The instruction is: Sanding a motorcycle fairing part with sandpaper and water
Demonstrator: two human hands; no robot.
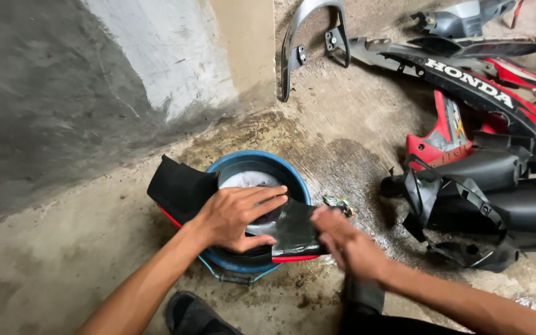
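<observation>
Left hand [238,217] grips the black panel [184,186] steady over the bucket [299,180] while the blurred right hand [342,239], grip unclear, scrubs best with short strokes.

Blurred right hand [342,239]: grip unreadable, fingers smeared. Small multicoloured scrap [340,204] beside it: too small to identify. Round blue plastic basin [243,162]: mostly hidden under the black, red-edged plastic panel [184,186]. Black sandal [193,313]: cut by bottom edge. Red and black motorcycle fairings [497,124]: cropped at right.

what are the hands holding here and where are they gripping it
The left hand grips a black panel with red edging at its middle, over a blue bucket. The right hand, blurred, is at its right end.
</observation>
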